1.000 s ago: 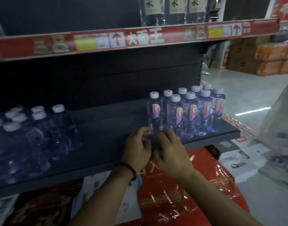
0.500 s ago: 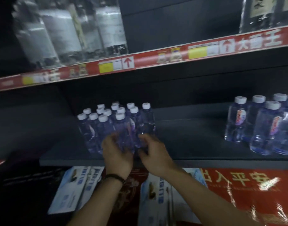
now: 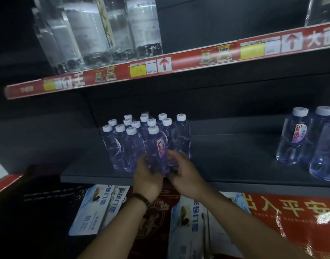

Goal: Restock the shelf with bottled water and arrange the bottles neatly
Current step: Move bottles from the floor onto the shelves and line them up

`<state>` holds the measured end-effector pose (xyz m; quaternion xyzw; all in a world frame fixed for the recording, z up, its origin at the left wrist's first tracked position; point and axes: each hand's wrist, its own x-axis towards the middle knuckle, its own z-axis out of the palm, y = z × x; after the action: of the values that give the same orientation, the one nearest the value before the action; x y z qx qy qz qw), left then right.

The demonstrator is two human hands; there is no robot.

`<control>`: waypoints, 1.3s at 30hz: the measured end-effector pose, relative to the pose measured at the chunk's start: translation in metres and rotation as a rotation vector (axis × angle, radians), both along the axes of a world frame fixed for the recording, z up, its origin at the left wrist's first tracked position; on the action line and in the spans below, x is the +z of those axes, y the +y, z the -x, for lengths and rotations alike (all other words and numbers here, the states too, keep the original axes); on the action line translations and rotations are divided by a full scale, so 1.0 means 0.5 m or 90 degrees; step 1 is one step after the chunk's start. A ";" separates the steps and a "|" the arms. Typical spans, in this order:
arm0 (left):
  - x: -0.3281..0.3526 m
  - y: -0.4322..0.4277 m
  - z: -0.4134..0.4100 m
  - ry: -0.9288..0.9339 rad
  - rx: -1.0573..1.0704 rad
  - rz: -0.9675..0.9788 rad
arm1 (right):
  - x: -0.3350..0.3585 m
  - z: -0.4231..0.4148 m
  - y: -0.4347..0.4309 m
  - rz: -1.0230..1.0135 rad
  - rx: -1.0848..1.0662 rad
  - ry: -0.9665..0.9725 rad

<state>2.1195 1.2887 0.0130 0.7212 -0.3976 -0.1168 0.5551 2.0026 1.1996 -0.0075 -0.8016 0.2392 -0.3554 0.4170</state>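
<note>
Front bottle (image 3: pixel 157 146) in grasp of left hand (image 3: pixel 148 179) and right hand (image 3: pixel 184 174); crowded cluster (image 3: pixel 130 144) just behind

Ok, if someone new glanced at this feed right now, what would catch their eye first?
Probably the left hand and right hand holding the front bottle, red-labelled, in the white-capped cluster at the middle of the dark shelf. Then the red price strip slanting across above, with large clear bottles over it at upper left. A second bottle group stands apart at the right.
</note>
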 end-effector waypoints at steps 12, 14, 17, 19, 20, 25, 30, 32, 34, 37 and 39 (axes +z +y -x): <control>-0.019 -0.077 0.061 0.036 -0.183 0.052 | -0.001 0.185 -0.034 0.414 -0.102 0.282; -0.019 -0.104 0.088 0.027 -0.212 0.051 | 0.000 0.220 -0.040 0.414 -0.125 0.274; -0.016 -0.150 0.137 -0.020 -0.281 0.040 | 0.002 0.287 -0.044 0.359 -0.140 0.262; -0.017 -0.177 0.179 -0.038 -0.313 0.032 | 0.001 0.337 -0.047 0.345 -0.157 0.259; -0.019 -0.190 0.202 -0.044 -0.331 0.031 | 0.001 0.362 -0.049 0.348 -0.167 0.265; -0.030 -0.255 0.322 -0.025 -0.392 0.040 | -0.003 0.476 -0.063 0.339 -0.245 0.283; -0.044 -0.302 0.431 0.031 -0.434 0.052 | -0.010 0.558 -0.059 0.310 -0.291 0.296; -0.047 -0.308 0.455 0.040 -0.442 0.060 | -0.010 0.578 -0.056 0.302 -0.311 0.310; -0.048 -0.315 0.471 0.041 -0.447 0.059 | -0.009 0.591 -0.056 0.293 -0.331 0.323; -0.048 -0.325 0.490 0.050 -0.447 0.065 | -0.005 0.603 -0.060 0.273 -0.346 0.329; -0.050 -0.330 0.503 0.063 -0.443 0.065 | -0.002 0.611 -0.061 0.255 -0.365 0.329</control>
<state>1.8683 1.1238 -0.0119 0.5073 -0.5978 -0.3137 0.5356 1.6971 1.1692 -0.0087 -0.8305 0.4750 -0.2838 0.0643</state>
